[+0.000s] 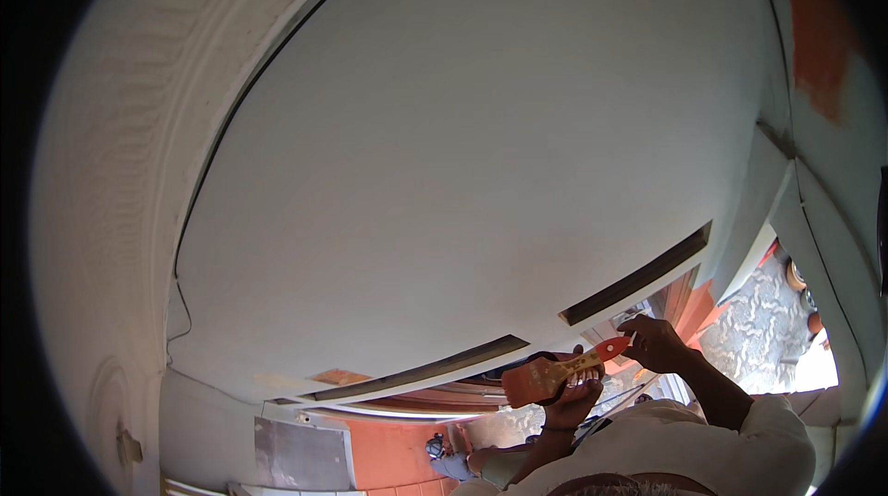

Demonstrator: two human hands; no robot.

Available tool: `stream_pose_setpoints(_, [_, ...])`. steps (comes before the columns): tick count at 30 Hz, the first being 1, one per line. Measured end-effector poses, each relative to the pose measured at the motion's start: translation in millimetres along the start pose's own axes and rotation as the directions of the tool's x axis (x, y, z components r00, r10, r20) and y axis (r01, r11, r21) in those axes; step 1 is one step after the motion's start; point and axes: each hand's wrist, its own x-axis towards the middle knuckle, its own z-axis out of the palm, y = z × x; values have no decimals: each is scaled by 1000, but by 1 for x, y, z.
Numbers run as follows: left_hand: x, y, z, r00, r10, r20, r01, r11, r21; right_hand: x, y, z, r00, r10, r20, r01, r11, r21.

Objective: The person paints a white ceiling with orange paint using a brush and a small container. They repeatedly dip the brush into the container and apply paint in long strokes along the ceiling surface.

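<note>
A wide flat paintbrush (pixel 529 383), with orange bristles, a yellowish paint-smeared middle and a red handle, lies slanted across my two hands. My left hand (pixel 572 403) is wrapped around its middle from below, fingertips showing on the near side. At the tip of the red handle, my right hand (pixel 655 345) has its fingers closed in a pinch, with a small white spot between them that I cannot make out.
A large pale grey surface (pixel 481 126) fills most of the view, with long dark slots (pixel 638 274) along its lower edge. A black cable (pixel 217 140) runs along its left side. An orange paint patch (pixel 819 43) marks the upper right. Another person (pixel 450 461) is at the lower left, near an orange wall (pixel 393 452).
</note>
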Motion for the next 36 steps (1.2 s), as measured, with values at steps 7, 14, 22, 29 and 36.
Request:
stream_pose_setpoints(7, [-7, 9, -31, 996, 88, 33, -89, 996, 27, -2, -28, -5, 964, -138, 228, 22, 895, 446])
stream_pose_setpoints(14, [-11, 1, -34, 982, 177, 65, -181, 982, 56, -4, -33, 19, 971, -232, 61, 181, 876, 448])
stream_pose_setpoints(22, [0, 1, -28, 960, 202, 192, -217, 974, 60, 5, -80, 26, 995, 78, 59, -94, 586, 805])
stream_pose_setpoints(29, [4, -1, -28, 965, 255, 65, -258, 966, 34, 12, -76, 27, 975, 190, 112, -189, 459, 868])
stream_pose_setpoints(36, [2, 2, -23, 958, 287, 23, -287, 949, 128, 24, -104, 22, 964, 250, 92, -184, 378, 907])
